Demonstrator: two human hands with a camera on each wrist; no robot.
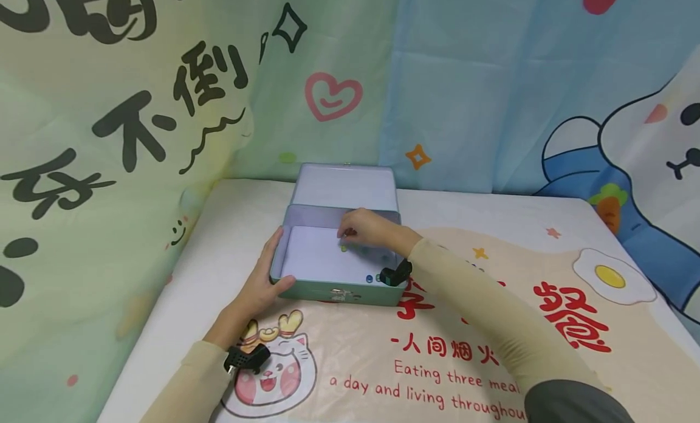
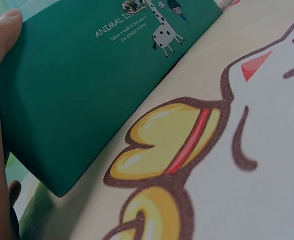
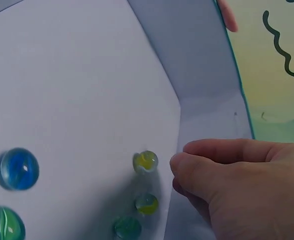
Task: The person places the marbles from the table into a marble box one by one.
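Observation:
A green tin box (image 1: 339,292) with a pale inside lies with its lid (image 1: 344,186) swung back. My left hand (image 1: 265,271) holds its front left corner, fingers along the left side and thumb at the front. Inside, my right hand (image 1: 369,228) hovers with thumb and fingers drawn together; whether they hide a marble is unclear. Just beside those fingertips in the right wrist view lies a clear yellow marble (image 3: 145,161), with a yellow-green marble (image 3: 147,204) and a green marble (image 3: 128,227) close by. A blue marble (image 3: 20,169) and a green-and-white marble (image 3: 5,223) sit apart from them.
The box stands on a printed tablecloth (image 1: 361,344) with a cartoon cat and lettering. Behind the table hangs a printed cloth (image 1: 448,95). A dark strap device (image 1: 246,357) is on the left wrist and a similar dark device (image 1: 395,273) on the right.

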